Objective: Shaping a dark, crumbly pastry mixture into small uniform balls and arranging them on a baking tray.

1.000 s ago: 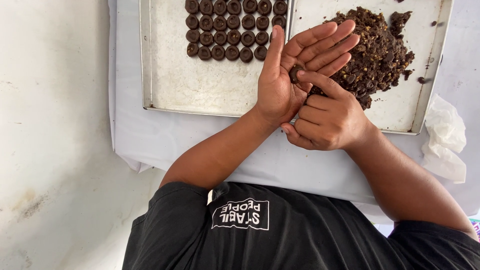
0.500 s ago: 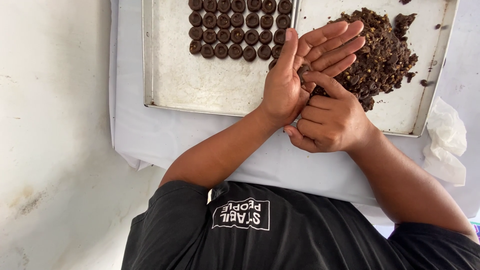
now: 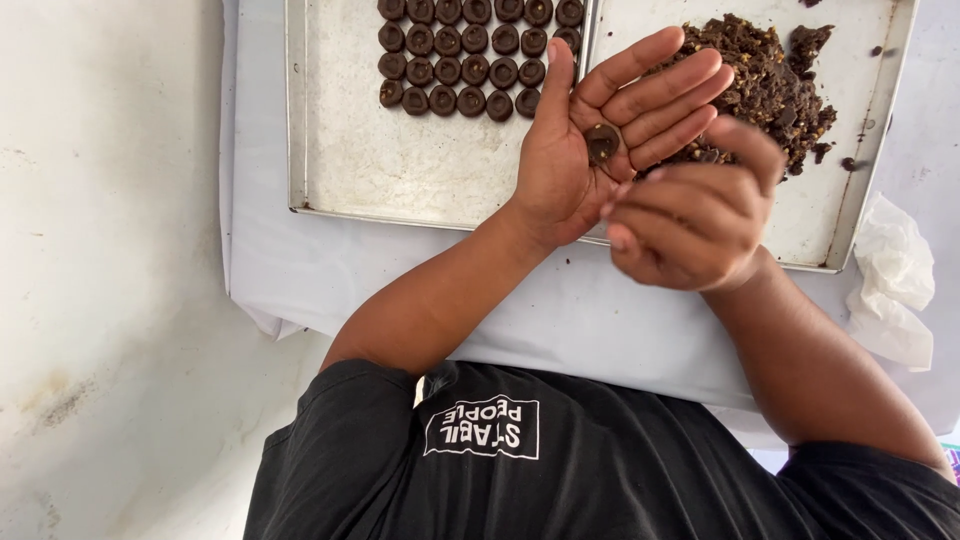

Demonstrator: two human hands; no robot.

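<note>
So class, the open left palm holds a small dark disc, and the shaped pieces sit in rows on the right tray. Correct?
Not quite. The head view shows the shaped pieces in rows on the left tray. The left palm does hold the small dark disc.

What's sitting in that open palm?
A small round dark piece lies in the open left hand. The right hand beside it is curled; anything inside it is hidden.

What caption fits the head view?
Left hand cradles a dark dough piece; right hand hovers beside it above metal trays.
</note>
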